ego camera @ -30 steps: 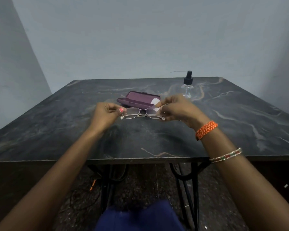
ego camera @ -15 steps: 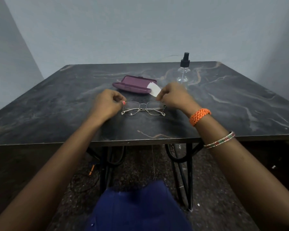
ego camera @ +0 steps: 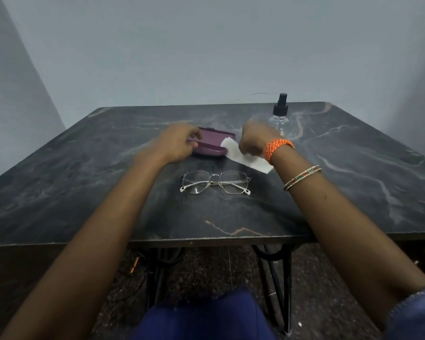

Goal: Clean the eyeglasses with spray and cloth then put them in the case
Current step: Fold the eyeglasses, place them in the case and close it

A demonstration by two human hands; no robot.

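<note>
Under my right hand (ego camera: pixel 252 142) hangs the pinched white cloth (ego camera: pixel 247 158); my left hand (ego camera: pixel 179 143) curls on the purple case (ego camera: pixel 212 146) (eyeglasses (ego camera: pixel 215 182) lie nearer me, untouched).

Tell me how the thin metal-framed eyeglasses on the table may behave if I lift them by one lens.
The thin metal-framed eyeglasses look light and probably fragile. Their slim wire frame may bend. They lie folded flat on the dark marble-patterned table, so rolling seems unlikely.

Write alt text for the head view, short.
Folded eyeglasses lie on a dark marble-look table, while beyond them the left hand grips a purple case and the right hand holds a white cloth. A clear spray bottle stands behind the right hand.
</note>
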